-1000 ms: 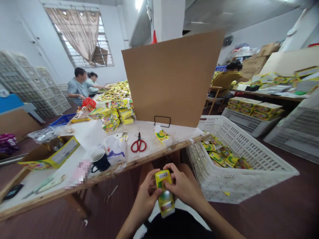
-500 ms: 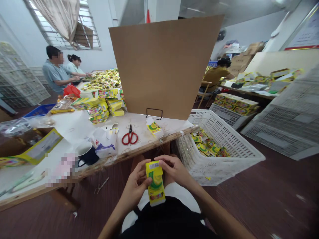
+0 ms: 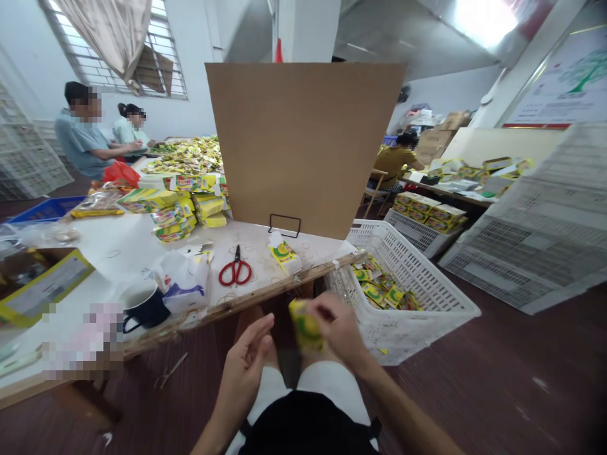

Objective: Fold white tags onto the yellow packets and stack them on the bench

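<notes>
A small yellow and green box (image 3: pixel 306 330), blurred by motion, hangs over my lap. My right hand (image 3: pixel 339 325) is closed on its upper right side. To the left of it, apart from the box, my left hand (image 3: pixel 249 354) has its fingers stretched out and holds nothing. Right of my right hand stands a white plastic crate (image 3: pixel 427 297) with many similar boxes (image 3: pixel 384 289) in it. Another yellow and green box (image 3: pixel 284 254) lies at the table edge, its end flap up.
On the white table (image 3: pixel 114 234) lie red-handled scissors (image 3: pixel 235 272), a dark mug (image 3: pixel 145 306), a tissue pack (image 3: pixel 184 281) and stacked cartons (image 3: pixel 173 215). A tall cardboard sheet (image 3: pixel 303 145) stands upright behind. Two people (image 3: pixel 85 136) sit at far left. Stacked crates (image 3: pixel 531 253) stand at right.
My left hand has let go of the box and sits to its left with fingers apart. My right hand has taken the box slightly rightward. The camera view has shifted.
</notes>
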A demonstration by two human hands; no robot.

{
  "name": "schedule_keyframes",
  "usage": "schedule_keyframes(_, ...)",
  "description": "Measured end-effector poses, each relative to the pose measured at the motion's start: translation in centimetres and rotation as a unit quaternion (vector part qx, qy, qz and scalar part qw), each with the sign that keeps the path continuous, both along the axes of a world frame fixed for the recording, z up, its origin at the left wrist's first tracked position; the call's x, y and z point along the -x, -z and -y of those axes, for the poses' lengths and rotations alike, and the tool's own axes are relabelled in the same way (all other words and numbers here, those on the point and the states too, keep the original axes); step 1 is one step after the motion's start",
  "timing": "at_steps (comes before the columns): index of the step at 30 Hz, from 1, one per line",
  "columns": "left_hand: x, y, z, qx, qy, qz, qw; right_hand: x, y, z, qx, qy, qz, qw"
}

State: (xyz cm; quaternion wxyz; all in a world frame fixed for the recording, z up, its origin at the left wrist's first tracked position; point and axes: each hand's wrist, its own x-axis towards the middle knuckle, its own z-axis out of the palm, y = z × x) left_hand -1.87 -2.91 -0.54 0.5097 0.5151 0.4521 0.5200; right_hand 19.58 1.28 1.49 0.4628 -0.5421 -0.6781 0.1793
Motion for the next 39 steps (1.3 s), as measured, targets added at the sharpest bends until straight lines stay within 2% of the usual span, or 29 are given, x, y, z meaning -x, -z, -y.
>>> schedule_keyframes(1, 0.1, 0.3, -0.1, -0.007, -0.015, 0.009, 1.000, -2.0, -0.5, -1.1, -0.035, 0.084, 0.043, 0.995)
schedule_keyframes(3, 0.2, 0.9, -0.4, -0.005, -0.027, 0.014, 1.000, -5.8, -1.3, -3.6, -0.059, 0.167, 0.078, 0.981)
schedule_keyframes(4, 0.3, 1.1, -0.5, -0.002, -0.025, 0.007, 1.000, -7.2, -1.6, -4.9, -0.062, 0.187, 0.099, 0.975)
schedule_keyframes(6, 0.2, 1.5, -0.7, 0.001, -0.010, -0.011, 1.000, -8.1, -1.4, -7.4, -0.051, 0.182, 0.145, 0.971)
schedule_keyframes(8, 0.0, 1.5, -0.6, -0.005, 0.011, -0.029, 1.000, -6.5, -0.4, -9.8, -0.033, 0.142, 0.191, 0.971)
schedule_keyframes(14, 0.4, 0.5, -0.1, 0.006, 0.022, -0.089, 0.996, 3.9, 3.3, -15.9, 0.007, 0.047, 0.273, 0.961)
schedule_keyframes(16, 0.9, 0.2, 0.0, 0.011, 0.015, -0.105, 0.994, 5.7, 3.8, -16.8, 0.021, 0.032, 0.291, 0.956)
schedule_keyframes(19, 1.4, 0.0, -0.1, 0.021, 0.009, -0.106, 0.994, 6.1, 3.7, -17.1, 0.028, 0.027, 0.309, 0.950)
schedule_keyframes(23, 1.1, 0.8, -0.6, 0.040, 0.016, -0.047, 0.998, 5.0, 1.8, -14.6, -0.005, 0.038, 0.309, 0.950)
schedule_keyframes(26, 0.5, 1.6, -1.1, 0.104, 0.012, 0.094, 0.990, 4.8, 0.1, -9.4, -0.054, 0.049, 0.291, 0.954)
schedule_keyframes(28, 0.2, 1.7, -1.2, 0.154, 0.007, 0.214, 0.965, 5.3, -0.4, -4.6, -0.088, 0.031, 0.271, 0.958)
schedule_keyframes(30, 0.0, 1.4, -1.2, 0.177, 0.015, 0.313, 0.933, 6.0, -0.3, -0.1, -0.168, -0.088, 0.208, 0.960)
schedule_keyframes(32, -0.1, 0.9, -0.9, 0.184, 0.025, 0.368, 0.911, 6.6, -0.3, 3.0, -0.196, -0.203, 0.159, 0.946)
schedule_keyframes(35, -0.4, 0.0, -0.4, 0.187, 0.028, 0.376, 0.907, 6.6, -0.8, 4.5, -0.139, -0.306, 0.090, 0.938)
schedule_keyframes(37, -0.5, -0.5, 0.0, 0.191, 0.049, 0.354, 0.914, 6.2, -1.6, 3.8, -0.077, -0.306, 0.053, 0.947)
schedule_keyframes(39, -0.5, -0.8, 0.3, 0.198, 0.078, 0.331, 0.919, 5.6, -2.2, 2.8, -0.027, -0.274, 0.048, 0.960)
